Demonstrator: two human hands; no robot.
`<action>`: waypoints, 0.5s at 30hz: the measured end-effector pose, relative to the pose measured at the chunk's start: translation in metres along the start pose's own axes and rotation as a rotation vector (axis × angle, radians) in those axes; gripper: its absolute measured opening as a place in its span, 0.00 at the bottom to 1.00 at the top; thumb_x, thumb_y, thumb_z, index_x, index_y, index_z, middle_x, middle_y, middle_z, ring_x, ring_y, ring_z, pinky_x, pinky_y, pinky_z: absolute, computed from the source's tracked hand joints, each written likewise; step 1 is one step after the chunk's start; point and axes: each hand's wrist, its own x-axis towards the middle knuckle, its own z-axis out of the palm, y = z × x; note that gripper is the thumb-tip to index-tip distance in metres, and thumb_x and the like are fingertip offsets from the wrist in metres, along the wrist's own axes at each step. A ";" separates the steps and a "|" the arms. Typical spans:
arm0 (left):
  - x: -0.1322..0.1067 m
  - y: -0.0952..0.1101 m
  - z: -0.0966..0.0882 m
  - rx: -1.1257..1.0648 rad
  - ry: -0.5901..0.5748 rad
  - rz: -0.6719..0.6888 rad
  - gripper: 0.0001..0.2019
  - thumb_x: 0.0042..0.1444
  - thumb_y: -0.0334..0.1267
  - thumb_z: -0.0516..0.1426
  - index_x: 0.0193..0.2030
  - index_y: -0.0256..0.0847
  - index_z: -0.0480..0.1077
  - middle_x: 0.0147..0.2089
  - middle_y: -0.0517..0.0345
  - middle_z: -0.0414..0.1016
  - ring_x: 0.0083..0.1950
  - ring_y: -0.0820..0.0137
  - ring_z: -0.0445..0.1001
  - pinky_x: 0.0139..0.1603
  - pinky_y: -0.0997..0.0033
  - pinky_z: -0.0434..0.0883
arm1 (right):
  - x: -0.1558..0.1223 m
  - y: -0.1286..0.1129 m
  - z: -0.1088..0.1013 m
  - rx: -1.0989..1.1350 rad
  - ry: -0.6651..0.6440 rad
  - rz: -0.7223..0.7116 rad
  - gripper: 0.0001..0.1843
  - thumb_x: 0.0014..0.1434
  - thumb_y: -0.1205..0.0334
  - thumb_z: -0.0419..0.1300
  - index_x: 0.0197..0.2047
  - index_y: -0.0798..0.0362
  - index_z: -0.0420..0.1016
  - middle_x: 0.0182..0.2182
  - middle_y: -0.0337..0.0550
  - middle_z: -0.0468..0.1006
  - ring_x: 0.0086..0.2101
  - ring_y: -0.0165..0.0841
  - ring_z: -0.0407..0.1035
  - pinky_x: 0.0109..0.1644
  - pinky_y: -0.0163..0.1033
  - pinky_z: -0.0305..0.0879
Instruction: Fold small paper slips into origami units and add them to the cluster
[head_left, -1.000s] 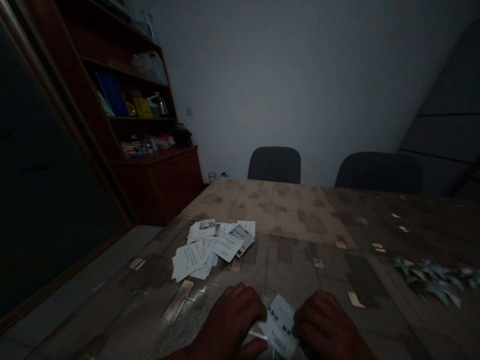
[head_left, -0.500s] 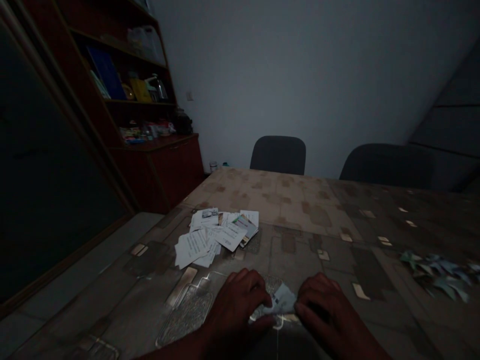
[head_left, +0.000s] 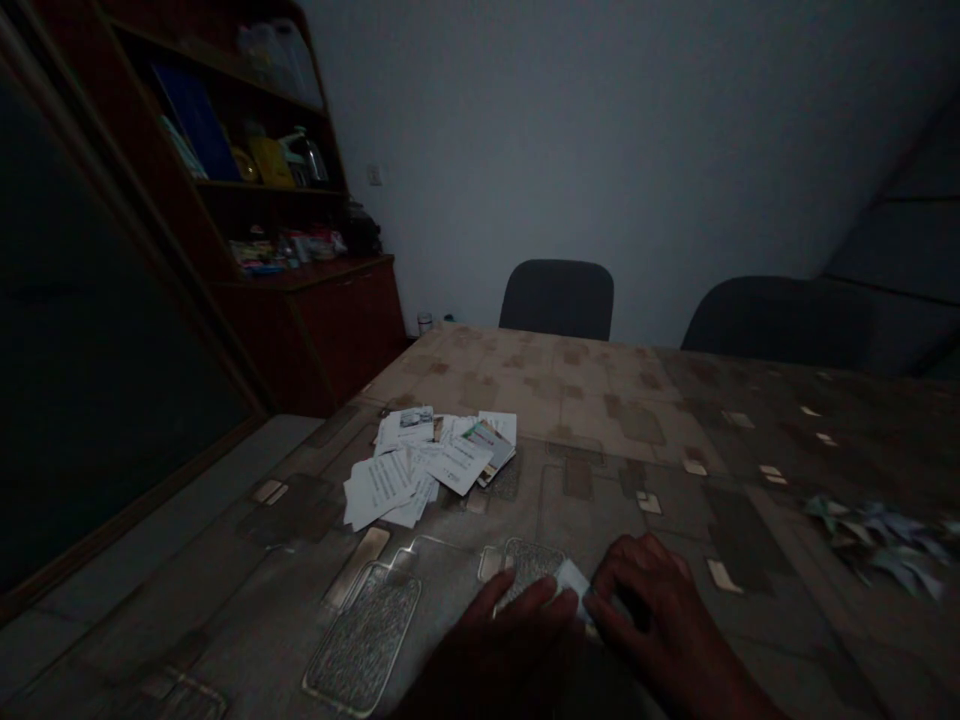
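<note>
At the near edge of the patterned table, a small folded piece of light paper [head_left: 573, 582] lies between my two hands. My right hand [head_left: 651, 605] pinches its right side with thumb and curled fingers. Stretched out and slightly spread, the fingers of my left hand [head_left: 514, 635] lie against the paper's left side, partly covering it. The lower part of the paper is hidden by my hands and the dim light. Beyond them, to the left, is a loose pile of printed cards [head_left: 427, 463], some overlapping.
Several folded paper pieces [head_left: 877, 540] lie heaped at the right of the table [head_left: 555, 375]. Two dark chairs [head_left: 556, 298] stand along the far side. A red-brown cabinet [head_left: 349, 320] with filled shelves is at the left, near the wall.
My left hand has loosened from a curled grip, and its fingers now extend over the paper. My right hand stays at the paper's right side. The view has tilted slightly downward.
</note>
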 end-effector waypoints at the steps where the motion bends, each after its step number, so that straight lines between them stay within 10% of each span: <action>1: -0.004 0.002 0.004 0.056 -0.032 0.040 0.12 0.69 0.35 0.49 0.54 0.38 0.68 0.56 0.55 0.75 0.59 0.65 0.69 0.61 0.62 0.63 | 0.000 0.000 -0.001 0.004 -0.003 0.001 0.08 0.60 0.63 0.61 0.28 0.50 0.71 0.30 0.40 0.74 0.36 0.40 0.67 0.42 0.47 0.58; 15: -0.014 0.003 0.003 0.198 -0.134 0.119 0.16 0.71 0.39 0.46 0.59 0.43 0.68 0.64 0.58 0.68 0.65 0.65 0.63 0.70 0.55 0.50 | -0.002 -0.002 0.001 -0.050 -0.002 0.034 0.09 0.60 0.63 0.60 0.28 0.51 0.71 0.30 0.40 0.74 0.35 0.40 0.66 0.41 0.46 0.55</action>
